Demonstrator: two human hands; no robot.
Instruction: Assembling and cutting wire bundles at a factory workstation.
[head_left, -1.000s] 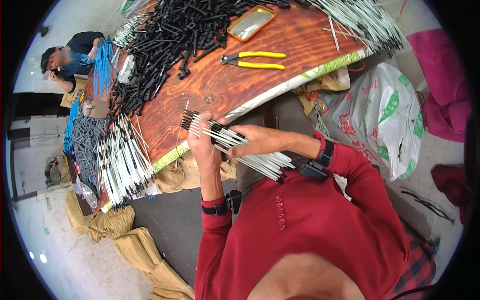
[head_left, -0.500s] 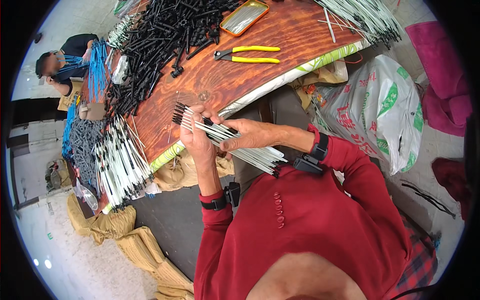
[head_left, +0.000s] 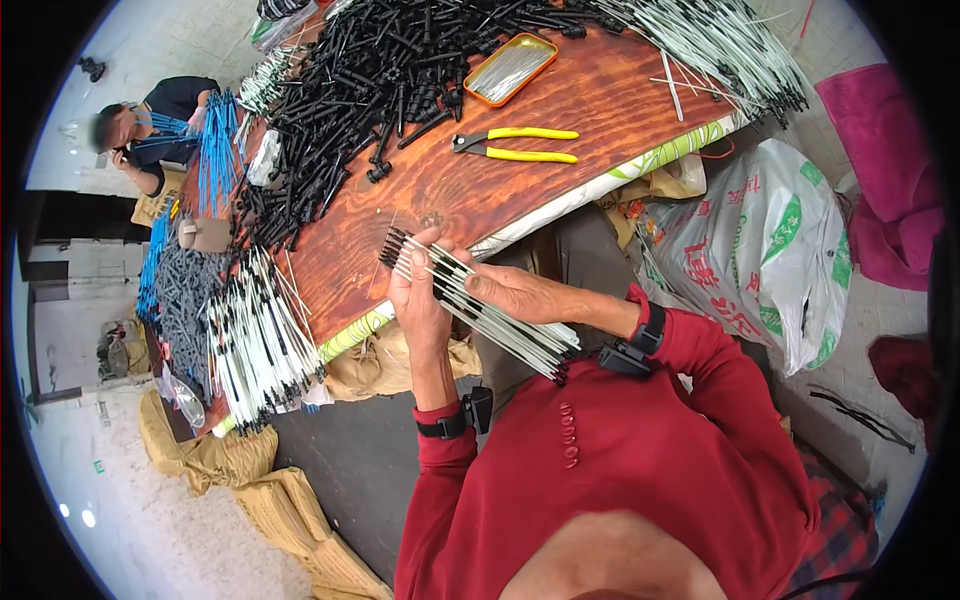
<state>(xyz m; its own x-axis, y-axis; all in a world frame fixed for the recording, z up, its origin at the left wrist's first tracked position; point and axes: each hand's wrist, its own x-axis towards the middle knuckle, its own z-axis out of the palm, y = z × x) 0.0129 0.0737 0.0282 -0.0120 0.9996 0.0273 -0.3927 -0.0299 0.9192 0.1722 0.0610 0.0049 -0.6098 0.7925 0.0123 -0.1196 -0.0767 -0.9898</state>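
Observation:
A bundle of thin white rods with black ends (head_left: 510,335) lies slantwise across both hands, just off the table's front edge. My left hand (head_left: 420,305) is closed around the upper left part, near the row of black tips. My right hand (head_left: 525,298) rests on the bundle from the right, its thumb against the rods and its other fingers mostly hidden. The rods' lower ends point toward the front of my red top.
On the wooden table (head_left: 400,185) lie yellow-handled pliers (head_left: 520,145), a shallow orange-rimmed tin (head_left: 510,70) and a heap of black plastic parts (head_left: 350,80). More white rods (head_left: 260,340) stand at left. Another person (head_left: 165,120) sits beside blue rods. A large plastic sack (head_left: 750,250) is at right.
The whole view has shifted, so the table and hands appear lower and further right. The rods look more evenly spread out in my hands. Both hands still hold the bundle.

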